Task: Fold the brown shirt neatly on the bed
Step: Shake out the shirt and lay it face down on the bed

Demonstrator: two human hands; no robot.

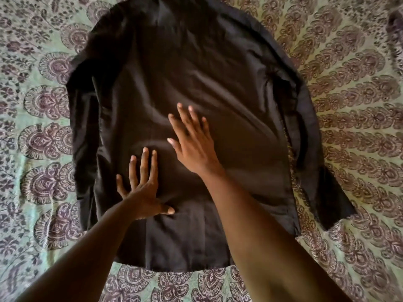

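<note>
Two flat hands pressing the brown shirt on the bed

The left hand [142, 188] is lying nearest, its fingers [144, 164] spread and straight on the brown shirt [218, 68]; just beyond, the right hand [194, 144] is pressing down with fingers splayed too. The shirt is lying spread out on the patterned bed [349, 83], one sleeve [314, 149] trailing along its right side

Flat hands [170, 168] on brown shirt [218, 73]

Brown shirt [196, 73] flat on bed [349, 105]
</note>
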